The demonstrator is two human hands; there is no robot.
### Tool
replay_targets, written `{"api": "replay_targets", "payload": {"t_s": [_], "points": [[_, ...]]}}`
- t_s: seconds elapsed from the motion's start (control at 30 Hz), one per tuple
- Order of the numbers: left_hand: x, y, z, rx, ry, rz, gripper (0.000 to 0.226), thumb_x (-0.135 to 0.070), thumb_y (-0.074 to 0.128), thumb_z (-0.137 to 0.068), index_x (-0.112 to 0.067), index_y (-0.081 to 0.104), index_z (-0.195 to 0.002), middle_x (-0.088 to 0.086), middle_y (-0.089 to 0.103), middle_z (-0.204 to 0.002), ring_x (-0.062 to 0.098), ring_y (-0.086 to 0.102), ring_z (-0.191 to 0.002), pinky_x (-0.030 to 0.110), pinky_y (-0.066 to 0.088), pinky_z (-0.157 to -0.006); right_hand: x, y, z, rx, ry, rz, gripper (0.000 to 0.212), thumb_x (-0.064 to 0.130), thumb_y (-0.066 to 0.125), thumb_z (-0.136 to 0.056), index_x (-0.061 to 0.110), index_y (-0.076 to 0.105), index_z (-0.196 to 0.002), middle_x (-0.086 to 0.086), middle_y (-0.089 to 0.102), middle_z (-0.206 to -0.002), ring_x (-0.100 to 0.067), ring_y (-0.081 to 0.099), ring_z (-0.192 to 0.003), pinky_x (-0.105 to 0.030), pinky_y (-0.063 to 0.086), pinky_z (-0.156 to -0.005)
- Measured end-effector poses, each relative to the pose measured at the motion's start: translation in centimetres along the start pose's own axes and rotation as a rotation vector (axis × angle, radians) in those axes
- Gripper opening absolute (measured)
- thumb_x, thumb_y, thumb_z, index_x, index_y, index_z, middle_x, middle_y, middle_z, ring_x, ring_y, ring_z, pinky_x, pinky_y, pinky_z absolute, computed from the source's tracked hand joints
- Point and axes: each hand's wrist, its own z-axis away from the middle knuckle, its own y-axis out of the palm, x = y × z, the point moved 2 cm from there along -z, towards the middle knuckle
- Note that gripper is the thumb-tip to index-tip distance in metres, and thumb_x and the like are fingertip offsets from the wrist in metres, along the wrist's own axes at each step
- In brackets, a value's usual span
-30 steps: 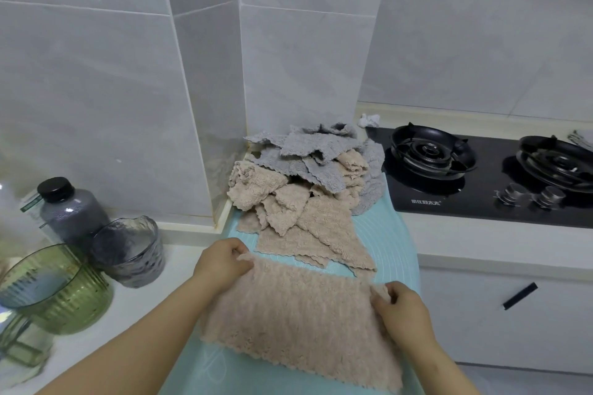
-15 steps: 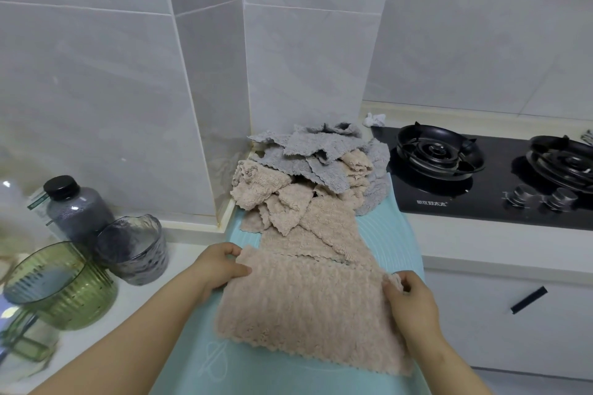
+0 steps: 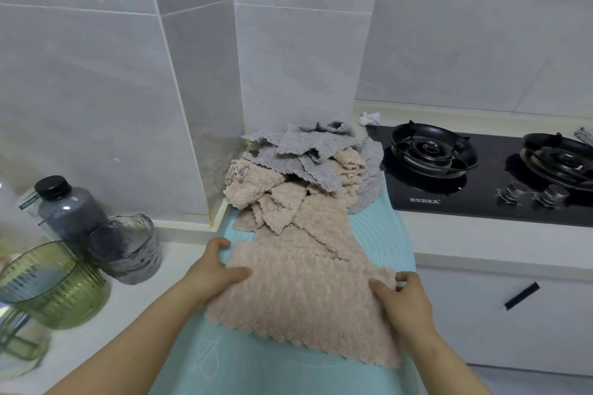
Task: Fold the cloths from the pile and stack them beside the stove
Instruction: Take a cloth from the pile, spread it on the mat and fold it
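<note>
A beige fluffy cloth (image 3: 308, 301) lies spread on the light blue mat (image 3: 382, 234) in front of me. My left hand (image 3: 213, 269) holds its left edge, thumb lying on top of the fabric and fingers at the edge. My right hand (image 3: 402, 298) pinches its right edge, thumb on top. Behind the cloth, against the tiled wall, sits the pile of beige and grey cloths (image 3: 305, 176). The black gas stove (image 3: 487, 173) is right of the pile.
At the left stand a dark bottle with a black cap (image 3: 65, 205), a grey glass cup (image 3: 128, 248) and a green glass jug (image 3: 51, 285). A white crumpled scrap (image 3: 369, 119) lies behind the stove. A white cabinet with a black handle (image 3: 521, 295) is below the counter.
Both hands have moved from the cloth's far corners down along its side edges. The cloth now lies flatter on the mat. The camera has tilted slightly.
</note>
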Motion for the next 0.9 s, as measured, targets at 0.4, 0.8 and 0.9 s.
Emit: {"api": "replay_targets", "payload": {"t_s": [0.4, 0.8, 0.9], "points": [[1.6, -0.5, 1.7, 0.132, 0.189, -0.46, 0.027, -0.032, 0.062, -0.086, -0.038, 0.053, -0.11, 0.001, 0.046, -0.118, 0.015, 0.054, -0.096, 0.021, 0.044, -0.077, -0.6, -0.3, 0.1, 0.067, 0.03, 0.031, 0.055, 0.021, 0.067, -0.083, 0.015, 0.037, -0.129, -0.007, 0.059, -0.089, -0.024, 0.059, -0.078, -0.031, 0.046, -0.067], [3.8, 7.6, 3.2, -0.062, 0.438, -1.181, 0.06, -0.065, 0.008, -0.091, -0.039, 0.048, -0.127, 0.0, 0.063, -0.126, 0.026, 0.06, -0.115, 0.04, 0.004, -0.109, -0.4, -0.4, 1.0, 0.324, 0.125, -0.001, 0.015, 0.012, 0.074, -0.077, 0.005, 0.065, -0.088, -0.012, 0.071, -0.084, -0.025, 0.069, -0.073, -0.027, 0.051, -0.056], [3.5, 8.0, 3.6, -0.103, 0.486, -1.208, 0.063, -0.065, 0.009, -0.09, -0.038, 0.057, -0.121, 0.0, 0.065, -0.121, 0.027, 0.062, -0.111, 0.042, 0.005, -0.107, 0.3, -0.6, 1.6, 0.375, 0.102, -0.106, 0.014, 0.005, 0.068, -0.082, 0.006, 0.063, -0.096, -0.012, 0.072, -0.087, -0.026, 0.07, -0.074, -0.029, 0.054, -0.058]]}}
